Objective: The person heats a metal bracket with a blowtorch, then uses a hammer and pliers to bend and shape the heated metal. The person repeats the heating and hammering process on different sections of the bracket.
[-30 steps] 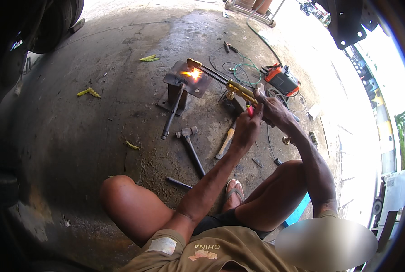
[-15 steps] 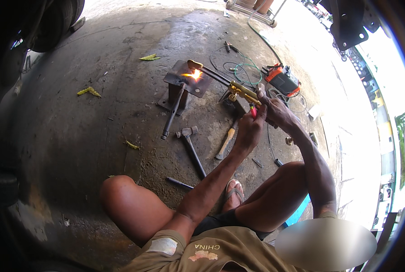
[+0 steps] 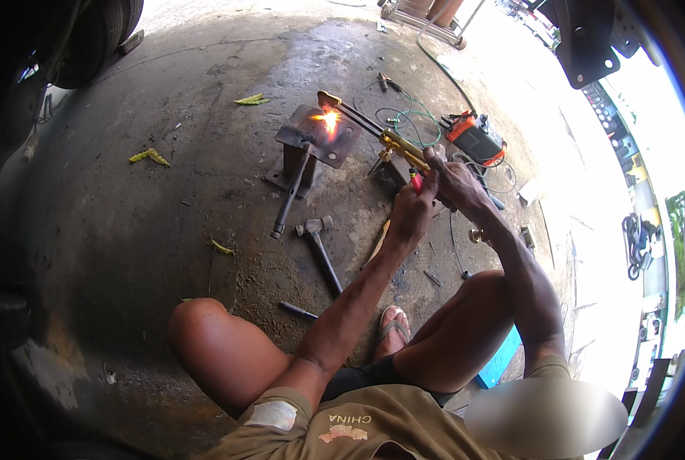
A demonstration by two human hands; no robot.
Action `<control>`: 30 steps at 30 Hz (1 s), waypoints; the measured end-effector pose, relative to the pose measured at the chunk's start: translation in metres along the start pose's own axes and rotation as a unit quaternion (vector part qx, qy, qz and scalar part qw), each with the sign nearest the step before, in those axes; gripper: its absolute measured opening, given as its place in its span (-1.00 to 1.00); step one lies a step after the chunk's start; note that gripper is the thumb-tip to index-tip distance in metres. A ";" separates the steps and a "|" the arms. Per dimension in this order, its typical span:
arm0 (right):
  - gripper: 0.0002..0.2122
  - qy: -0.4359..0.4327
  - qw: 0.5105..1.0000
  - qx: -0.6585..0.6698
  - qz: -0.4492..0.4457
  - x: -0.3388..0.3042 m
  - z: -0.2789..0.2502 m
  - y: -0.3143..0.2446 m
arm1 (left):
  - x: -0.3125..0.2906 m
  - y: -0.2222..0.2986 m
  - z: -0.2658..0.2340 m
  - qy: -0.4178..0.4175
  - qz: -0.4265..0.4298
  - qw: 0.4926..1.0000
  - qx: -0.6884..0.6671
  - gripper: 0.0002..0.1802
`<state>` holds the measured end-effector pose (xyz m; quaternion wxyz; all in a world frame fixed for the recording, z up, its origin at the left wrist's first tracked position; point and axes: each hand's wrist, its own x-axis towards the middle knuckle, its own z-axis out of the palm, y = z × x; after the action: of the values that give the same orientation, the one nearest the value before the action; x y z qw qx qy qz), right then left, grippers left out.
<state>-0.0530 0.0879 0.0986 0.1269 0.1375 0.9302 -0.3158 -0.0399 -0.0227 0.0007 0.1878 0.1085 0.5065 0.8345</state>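
Note:
My right hand (image 3: 463,184) is closed around the handle of a brass cutting torch (image 3: 405,147). Long twin tubes run from it to an angled head, with an orange-yellow flame (image 3: 329,119) burning below. That flame plays on the flat top of a dark steel plate stand (image 3: 300,130) with bolt holes. Just under the torch body, my left hand (image 3: 414,211) is closed on a small red object (image 3: 416,181); its kind is unclear. Leaning against the plate's near edge is a dark metal rod (image 3: 290,195).
A hammer (image 3: 316,225), a short dark bar (image 3: 298,310) and a wooden handle (image 3: 381,238) lie on the concrete. Right of the torch stands an orange and black machine (image 3: 476,139) with cables. Gas cylinders on a cart (image 3: 427,17) are far off; a black tyre (image 3: 90,42) is far left.
Both hands and the torch have shifted slightly left and up. The flame now spreads differently over the plate. The stand and rod stay put.

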 end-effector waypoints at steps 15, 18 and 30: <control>-0.21 -0.006 1.000 0.010 -0.004 0.002 0.000 0.001 | -0.003 0.004 0.004 0.048 0.016 0.999 -0.017 -0.35; -0.24 -0.002 1.000 0.016 0.000 -0.007 -0.001 0.001 | -0.005 0.002 0.010 0.049 0.025 0.998 -0.003 -0.36; -0.18 -0.004 1.000 0.009 -0.005 -0.024 -0.017 0.019 | -0.026 0.009 0.038 0.078 0.045 0.995 0.035 -0.36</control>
<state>-0.0267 0.1086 0.1089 0.1274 0.1330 0.9276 -0.3251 -0.0039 -0.0070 0.0265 0.1060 0.0724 0.5431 0.8298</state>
